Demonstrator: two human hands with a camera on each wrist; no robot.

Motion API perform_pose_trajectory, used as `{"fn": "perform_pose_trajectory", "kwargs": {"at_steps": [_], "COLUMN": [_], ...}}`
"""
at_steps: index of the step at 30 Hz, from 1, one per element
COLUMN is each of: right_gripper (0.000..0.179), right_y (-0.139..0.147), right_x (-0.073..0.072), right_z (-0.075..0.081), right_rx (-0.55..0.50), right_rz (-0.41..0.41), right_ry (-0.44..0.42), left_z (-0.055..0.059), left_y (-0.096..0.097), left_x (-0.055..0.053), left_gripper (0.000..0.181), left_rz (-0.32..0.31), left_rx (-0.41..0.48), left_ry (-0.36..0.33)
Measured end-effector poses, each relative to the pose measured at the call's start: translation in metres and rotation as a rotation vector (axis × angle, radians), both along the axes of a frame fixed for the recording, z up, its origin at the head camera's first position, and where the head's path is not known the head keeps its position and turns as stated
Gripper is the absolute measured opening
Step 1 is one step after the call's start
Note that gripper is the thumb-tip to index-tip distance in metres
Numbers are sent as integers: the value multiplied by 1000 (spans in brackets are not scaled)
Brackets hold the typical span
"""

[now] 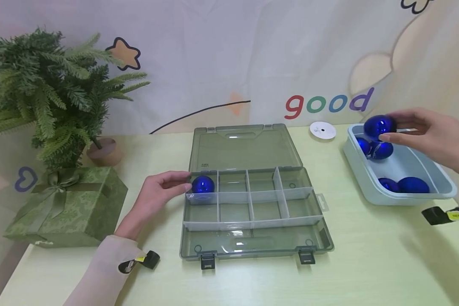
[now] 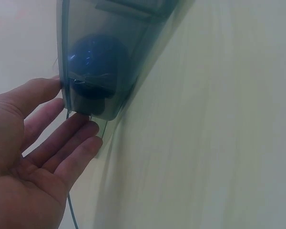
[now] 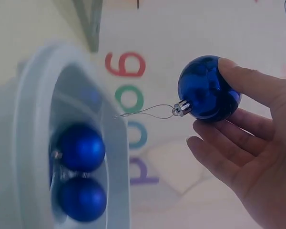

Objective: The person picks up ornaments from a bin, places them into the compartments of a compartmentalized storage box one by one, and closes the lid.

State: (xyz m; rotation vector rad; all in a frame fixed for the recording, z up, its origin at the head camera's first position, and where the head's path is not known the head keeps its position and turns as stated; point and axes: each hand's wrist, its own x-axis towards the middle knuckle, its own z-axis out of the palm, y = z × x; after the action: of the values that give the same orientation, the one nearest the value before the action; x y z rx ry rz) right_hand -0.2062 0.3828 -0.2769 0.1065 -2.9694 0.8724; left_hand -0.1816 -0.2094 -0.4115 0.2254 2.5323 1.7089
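Above the light blue tub, my right hand holds a shiny blue Christmas ball between thumb and fingers. In the right wrist view, a thin string loop hangs off its silver cap. Several more blue balls lie in the tub. A grey-green divided plastic box lies open at the centre, and a blue ball sits in its back left compartment. My left hand touches the box's left wall beside that ball, fingers fairly straight.
A green gift box with a bow stands at left, in front of a small artificial fir tree in a pot. A white round disc lies near the tub. Behind the table hangs a printed cloth.
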Motion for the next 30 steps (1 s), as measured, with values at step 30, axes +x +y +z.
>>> {"fn": "perform_pose_trajectory", "kwargs": {"at_steps": [30], "right_gripper": [55], "right_y": [-194], "right_x": [-4], "right_z": [2], "right_rx": [-216], "right_rz": [577], "right_ry": [-26], "left_z": [0], "left_y": [-2], "left_x": [0], "left_gripper": [42], "left_rz": [4], "left_rx": [6], "left_ry": [-8]}}
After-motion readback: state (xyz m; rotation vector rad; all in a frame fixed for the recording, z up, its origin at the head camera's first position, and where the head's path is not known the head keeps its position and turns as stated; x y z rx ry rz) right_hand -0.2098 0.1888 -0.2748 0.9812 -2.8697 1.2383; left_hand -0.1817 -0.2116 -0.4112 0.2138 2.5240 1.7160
